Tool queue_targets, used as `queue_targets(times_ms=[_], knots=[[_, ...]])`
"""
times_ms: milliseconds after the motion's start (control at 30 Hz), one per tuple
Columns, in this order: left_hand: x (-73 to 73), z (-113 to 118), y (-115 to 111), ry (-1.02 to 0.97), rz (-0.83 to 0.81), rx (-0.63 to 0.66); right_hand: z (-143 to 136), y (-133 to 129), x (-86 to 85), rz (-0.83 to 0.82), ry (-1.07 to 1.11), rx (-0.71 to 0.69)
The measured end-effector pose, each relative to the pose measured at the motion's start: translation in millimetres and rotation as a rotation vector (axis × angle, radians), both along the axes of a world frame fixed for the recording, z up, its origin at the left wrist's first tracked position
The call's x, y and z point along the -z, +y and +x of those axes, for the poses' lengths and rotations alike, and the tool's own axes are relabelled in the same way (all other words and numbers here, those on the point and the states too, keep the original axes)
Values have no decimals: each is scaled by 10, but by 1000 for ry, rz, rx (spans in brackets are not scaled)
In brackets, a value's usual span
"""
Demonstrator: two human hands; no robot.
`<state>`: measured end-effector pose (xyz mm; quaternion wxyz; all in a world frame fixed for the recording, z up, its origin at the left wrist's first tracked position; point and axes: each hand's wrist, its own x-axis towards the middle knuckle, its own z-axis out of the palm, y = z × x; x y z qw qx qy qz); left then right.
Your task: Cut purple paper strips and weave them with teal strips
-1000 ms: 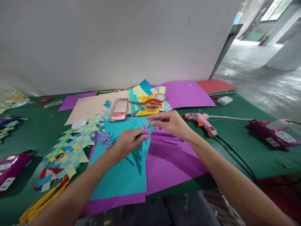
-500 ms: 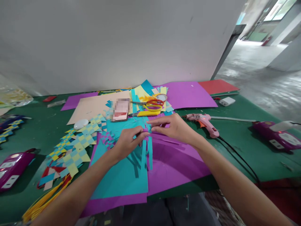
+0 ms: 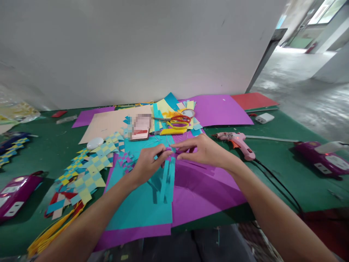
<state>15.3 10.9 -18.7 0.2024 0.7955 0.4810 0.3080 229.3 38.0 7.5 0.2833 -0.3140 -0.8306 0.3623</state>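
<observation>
My left hand (image 3: 151, 163) pinches a small woven piece of purple and teal paper strips (image 3: 168, 148) between thumb and fingers. Teal strips (image 3: 165, 182) hang from it over a teal paper sheet (image 3: 139, 214). Close on the right, my right hand (image 3: 197, 151) has its index finger stretched to the piece, with the thumb apart below. A purple strip (image 3: 200, 166) trails under this hand, above a purple sheet (image 3: 207, 203). Beside my left hand lies a small purple-and-teal woven piece (image 3: 125, 161).
Beyond my hands are a phone (image 3: 141, 127), red-handled scissors (image 3: 178, 119) and a yellow-handled cutter (image 3: 171, 132). A pink glue gun (image 3: 237, 140) with a cord lies right, near a purple power strip (image 3: 321, 156). Woven checkered pieces (image 3: 92, 165) and a yellow tassel (image 3: 51, 233) lie left.
The hanging teal strips have swung left and spread apart. My right thumb has dropped slightly away from the piece. My left hand keeps its pinch.
</observation>
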Motion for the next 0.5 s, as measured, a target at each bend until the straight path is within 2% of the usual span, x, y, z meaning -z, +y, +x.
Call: queue_targets(times_ms=[100, 233, 367, 500], knots=[[-19, 9, -7, -29, 29, -33, -6, -17, -6, 39, 0, -26], [-23, 15, -5, -74, 46, -61, -44, -33, 24, 89, 6, 31], [-20, 14, -2, -103, 27, -46, -64, -19, 55, 103, 49, 92], [-37, 40, -16, -64, -41, -20, -58, 5, 51, 68, 90, 96]])
